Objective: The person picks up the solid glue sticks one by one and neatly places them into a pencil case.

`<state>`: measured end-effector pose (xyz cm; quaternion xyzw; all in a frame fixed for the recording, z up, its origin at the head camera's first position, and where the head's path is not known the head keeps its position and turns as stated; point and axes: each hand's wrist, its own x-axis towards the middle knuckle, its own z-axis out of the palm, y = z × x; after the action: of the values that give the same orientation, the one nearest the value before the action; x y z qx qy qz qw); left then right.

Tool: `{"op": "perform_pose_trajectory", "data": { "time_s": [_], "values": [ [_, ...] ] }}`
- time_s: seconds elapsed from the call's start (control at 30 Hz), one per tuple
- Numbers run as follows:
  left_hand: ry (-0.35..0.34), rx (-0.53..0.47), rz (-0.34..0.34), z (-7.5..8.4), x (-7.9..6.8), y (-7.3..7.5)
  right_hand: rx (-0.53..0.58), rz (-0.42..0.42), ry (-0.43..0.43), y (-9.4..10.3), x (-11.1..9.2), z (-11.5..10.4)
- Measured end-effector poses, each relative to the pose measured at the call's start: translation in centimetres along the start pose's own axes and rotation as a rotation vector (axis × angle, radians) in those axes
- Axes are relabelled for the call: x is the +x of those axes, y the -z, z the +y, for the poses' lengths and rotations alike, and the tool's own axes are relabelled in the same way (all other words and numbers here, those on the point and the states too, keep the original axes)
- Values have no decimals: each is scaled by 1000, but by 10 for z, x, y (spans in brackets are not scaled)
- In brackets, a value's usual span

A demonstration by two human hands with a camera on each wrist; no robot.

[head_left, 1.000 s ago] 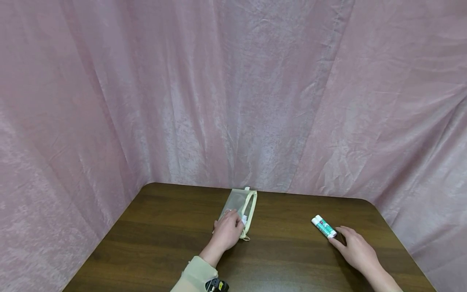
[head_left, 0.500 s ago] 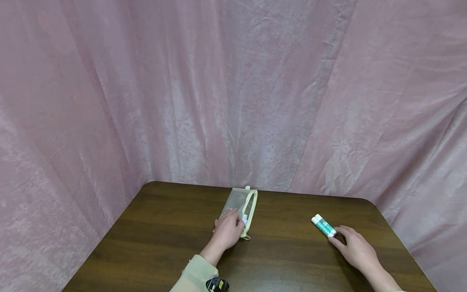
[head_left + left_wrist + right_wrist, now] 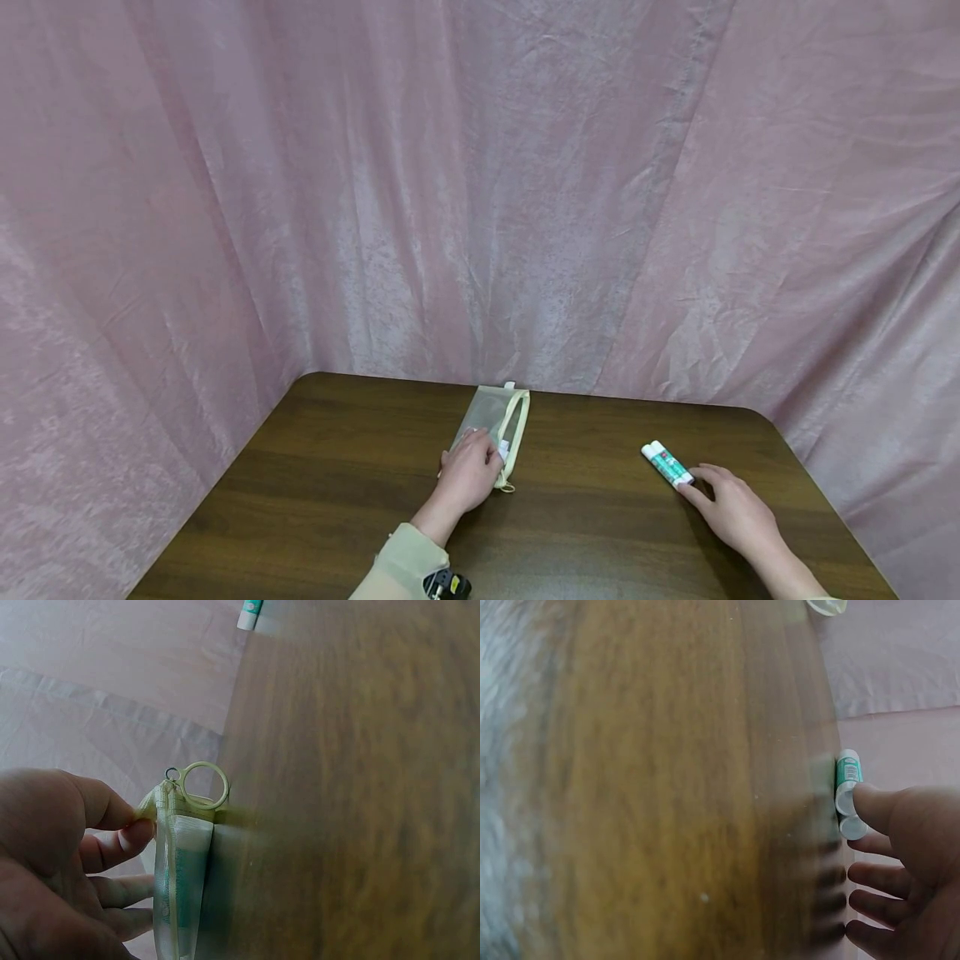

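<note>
My left hand (image 3: pixel 467 473) pinches the yellow zipped edge of a translucent mesh pouch (image 3: pixel 486 408) between thumb and forefinger, at the back middle of the table. In the left wrist view, the pouch's ring pull (image 3: pixel 207 784) hangs at that corner, and a white and green tube (image 3: pixel 187 862) shows through the mesh. Two white and green glue sticks (image 3: pixel 666 463) lie side by side on the right of the table. The thumb and forefinger of my right hand (image 3: pixel 737 515) pinch their near ends, while its other fingers stay spread out, as the right wrist view shows.
The brown wooden table (image 3: pixel 585 533) has rounded far corners. Pink velvet curtains (image 3: pixel 525 208) hang close behind it and along both sides. A dark device (image 3: pixel 447 585) is strapped to the left wrist, below a light green sleeve (image 3: pixel 405 560).
The glue sticks and the right thumb have shifted very slightly to the right. The left hand and the pouch stay where they were.
</note>
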<state>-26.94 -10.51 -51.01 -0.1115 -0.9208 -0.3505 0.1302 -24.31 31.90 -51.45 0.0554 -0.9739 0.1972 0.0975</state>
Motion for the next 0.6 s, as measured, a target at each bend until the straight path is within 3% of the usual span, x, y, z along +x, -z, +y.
{"op": "perform_pose_trajectory", "data": {
  "time_s": [0.2, 0.43, 0.6],
  "values": [
    [22, -7, -27, 4, 0, 5, -7, -25, -17, 5, 2, -4],
    [18, -20, 42, -41, 13, -37, -25, -19, -26, 3, 5, -3],
    [6, 7, 37, -32, 11, -30, -25, -22, -34, 1, 8, -3]
  ]
}}
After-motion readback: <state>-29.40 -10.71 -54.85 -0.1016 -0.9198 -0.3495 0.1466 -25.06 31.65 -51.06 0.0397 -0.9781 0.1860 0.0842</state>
